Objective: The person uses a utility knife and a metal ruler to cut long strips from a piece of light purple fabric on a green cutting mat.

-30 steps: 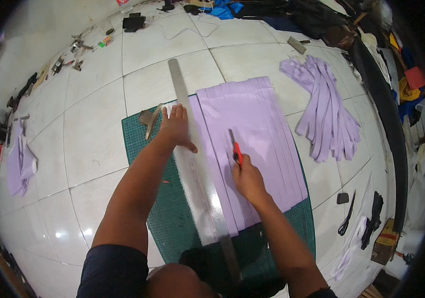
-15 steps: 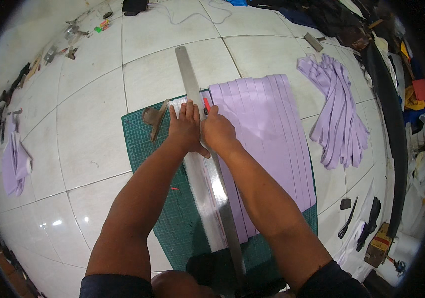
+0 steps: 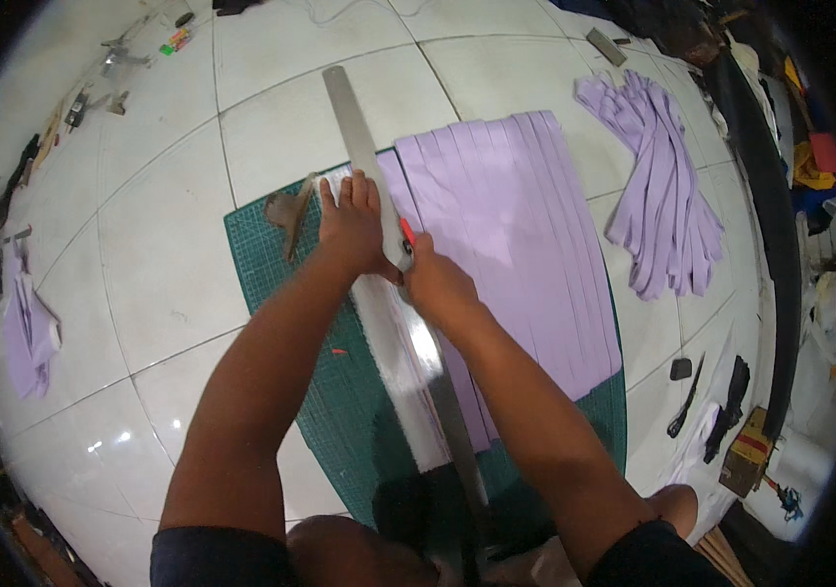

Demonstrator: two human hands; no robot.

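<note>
The red cutter [image 3: 407, 232] has slid farther down along the metal ruler [image 3: 349, 112].

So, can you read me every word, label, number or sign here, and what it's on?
None can be read.
Metal ruler: any markings are too small to read.
Green mat: grid lines show, but any numbers are too small.
Brown box: any print is too blurred.
</note>
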